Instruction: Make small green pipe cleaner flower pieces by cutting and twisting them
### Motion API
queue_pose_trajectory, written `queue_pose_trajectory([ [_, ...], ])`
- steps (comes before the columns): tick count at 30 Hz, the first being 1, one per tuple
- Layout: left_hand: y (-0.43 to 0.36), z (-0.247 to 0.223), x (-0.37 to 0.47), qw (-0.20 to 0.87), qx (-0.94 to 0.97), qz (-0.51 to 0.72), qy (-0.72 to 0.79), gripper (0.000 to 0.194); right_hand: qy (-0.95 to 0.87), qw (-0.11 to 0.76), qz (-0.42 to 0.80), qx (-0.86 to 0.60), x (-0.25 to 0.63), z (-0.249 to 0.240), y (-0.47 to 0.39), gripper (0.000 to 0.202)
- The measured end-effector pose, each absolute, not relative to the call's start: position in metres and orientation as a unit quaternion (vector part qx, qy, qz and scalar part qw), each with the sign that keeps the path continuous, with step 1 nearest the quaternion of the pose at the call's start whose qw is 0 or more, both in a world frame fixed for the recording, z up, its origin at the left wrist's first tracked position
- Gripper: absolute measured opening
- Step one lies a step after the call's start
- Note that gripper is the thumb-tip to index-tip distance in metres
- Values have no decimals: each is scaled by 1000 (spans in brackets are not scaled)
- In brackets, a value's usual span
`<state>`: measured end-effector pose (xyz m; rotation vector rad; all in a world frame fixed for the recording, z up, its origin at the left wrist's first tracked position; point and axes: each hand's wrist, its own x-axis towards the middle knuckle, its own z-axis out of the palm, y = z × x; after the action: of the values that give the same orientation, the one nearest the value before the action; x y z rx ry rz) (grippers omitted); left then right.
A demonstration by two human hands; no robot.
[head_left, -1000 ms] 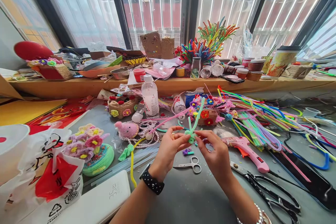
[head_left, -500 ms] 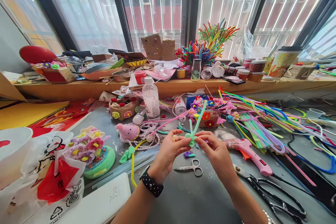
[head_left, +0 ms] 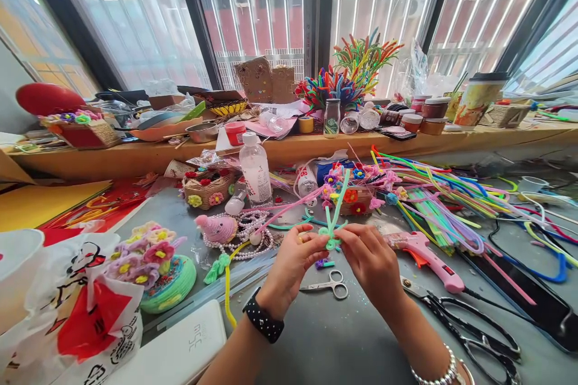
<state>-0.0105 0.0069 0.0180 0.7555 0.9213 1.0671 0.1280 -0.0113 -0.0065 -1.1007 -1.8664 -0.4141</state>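
Between my two hands is a mint-green pipe cleaner [head_left: 331, 242], bent into small loops at the bottom, with two long ends standing up. My left hand [head_left: 293, 258] pinches its looped part from the left, thumb and fingers together. From the right, my right hand [head_left: 368, 255] pinches the same loops between thumb and forefinger, the other fingers curled. Below the hands a small pair of silver scissors [head_left: 332, 284] lies on the grey table. Purple and teal fuzzy bits [head_left: 323, 263] lie just behind the scissors.
A pink glue gun [head_left: 431, 261] and large black-handled scissors [head_left: 469, 325] lie right. Pipe cleaners [head_left: 442, 210] spread behind them. At left are a flower-topped green pincushion-like piece [head_left: 174, 289], a white power bank [head_left: 180, 343] and a plastic bag [head_left: 90, 313]. A bottle [head_left: 255, 171] stands behind.
My right hand has turned, its fingers curling further over while it still pinches the green loops. The bracelet on my right wrist shows more fully. The whole view has shifted slightly.
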Motion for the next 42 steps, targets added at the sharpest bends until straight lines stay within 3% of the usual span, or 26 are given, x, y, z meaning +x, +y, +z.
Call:
queue_pose_trajectory([
  [9, 8, 16, -9, 621, 443, 517, 388, 37, -762, 443, -168, -440, 127, -10, -12, 14],
  [15, -3, 15, -4, 414, 606, 534, 420, 22, -728, 468, -47, -498, 122, -15, -12, 11],
  [19, -9, 11, -3, 302, 676, 512, 436, 14, -651, 505, 127, -552, 115, -14, -12, 14],
  [22, -10, 5, -3, 257, 715, 497, 419, 11, -530, 533, 361, -552, 112, -14, -9, 21],
  [25, -9, 0, -3, 248, 751, 472, 390, 13, -379, 489, 626, -475, 112, -14, -7, 25],
  [27, -7, 0, -3, 255, 742, 478, 394, 13, -331, 463, 703, -428, 114, -12, -7, 24],
  [30, -2, 5, -4, 313, 665, 530, 423, 15, -408, 494, 623, -448, 116, -6, -9, 21],
  [33, 4, 11, -7, 409, 566, 568, 436, 27, -568, 529, 372, -509, 120, -3, -10, 16],
  [37, 10, 11, -9, 503, 513, 551, 424, 34, -699, 506, 62, -502, 126, -9, -9, 19],
  [42, 10, 7, -8, 503, 525, 537, 429, 33, -763, 449, -99, -455, 126, -13, -9, 17],
])
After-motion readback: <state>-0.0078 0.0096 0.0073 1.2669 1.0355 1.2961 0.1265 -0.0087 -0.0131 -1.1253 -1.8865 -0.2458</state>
